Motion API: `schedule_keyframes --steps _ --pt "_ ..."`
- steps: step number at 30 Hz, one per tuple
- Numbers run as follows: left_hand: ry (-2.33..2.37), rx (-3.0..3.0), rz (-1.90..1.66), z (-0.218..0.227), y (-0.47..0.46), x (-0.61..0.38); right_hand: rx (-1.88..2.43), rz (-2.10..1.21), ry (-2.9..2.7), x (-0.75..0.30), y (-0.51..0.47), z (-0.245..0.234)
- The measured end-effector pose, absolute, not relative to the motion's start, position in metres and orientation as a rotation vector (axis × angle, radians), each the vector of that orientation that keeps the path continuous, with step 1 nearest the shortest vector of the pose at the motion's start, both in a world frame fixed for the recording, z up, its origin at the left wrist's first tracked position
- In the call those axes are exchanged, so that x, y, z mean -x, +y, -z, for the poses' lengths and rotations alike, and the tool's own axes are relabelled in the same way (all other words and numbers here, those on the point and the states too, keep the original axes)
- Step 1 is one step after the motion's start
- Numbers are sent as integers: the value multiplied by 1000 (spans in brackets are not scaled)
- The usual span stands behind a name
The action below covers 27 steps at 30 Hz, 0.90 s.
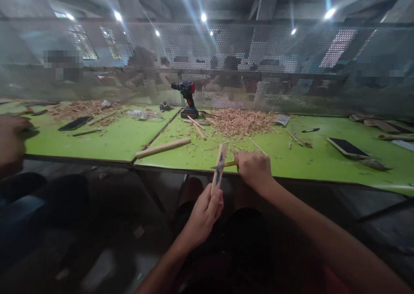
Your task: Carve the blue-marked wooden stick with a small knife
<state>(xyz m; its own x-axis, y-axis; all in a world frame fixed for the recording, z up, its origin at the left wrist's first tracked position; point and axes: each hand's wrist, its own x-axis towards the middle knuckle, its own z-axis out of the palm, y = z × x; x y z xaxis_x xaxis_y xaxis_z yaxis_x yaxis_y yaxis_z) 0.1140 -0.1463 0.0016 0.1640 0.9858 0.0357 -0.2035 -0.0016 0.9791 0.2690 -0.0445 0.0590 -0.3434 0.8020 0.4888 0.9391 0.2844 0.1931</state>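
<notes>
My left hand (207, 207) is wrapped round the lower end of a pale wooden stick (221, 156) with blue marks on its face. The stick stands tilted upward at the table's near edge. In my right hand (255, 167), closed round its handle, is a carving knife (230, 164) with a yellowish grip. Its pointed blade lies across the blue-marked face of the stick, pointing left. Whether the edge is biting into the wood cannot be made out.
Behind the stick, a heap of wood shavings (242, 121) lies on the green table (168, 156). A cordless drill (186, 98) stands beside it. A thick wooden rod (163, 147) rests left, a phone (347, 147) right. Another person's hand (13, 143) is at far left. Mesh screen (274, 82) behind.
</notes>
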Motion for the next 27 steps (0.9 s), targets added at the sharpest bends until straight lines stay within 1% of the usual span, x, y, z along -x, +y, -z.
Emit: schedule_keyframes --steps 11,16,21,23,27 --pt "955 -1177 -1158 5 -139 -107 1686 591 -2322 -267 -31 -56" --pt "964 -1231 -1156 5 -151 -105 1834 541 -2215 -286 -11 -72" --pt "813 -1116 -1151 4 -162 -104 1921 472 -2126 -304 -6 -88" --pt "701 -1083 -1161 5 -160 -105 1855 361 -2172 -303 -12 -86" --pt "553 -1072 -1185 8 -154 -107 1520 -54 -2293 -291 -31 -71"
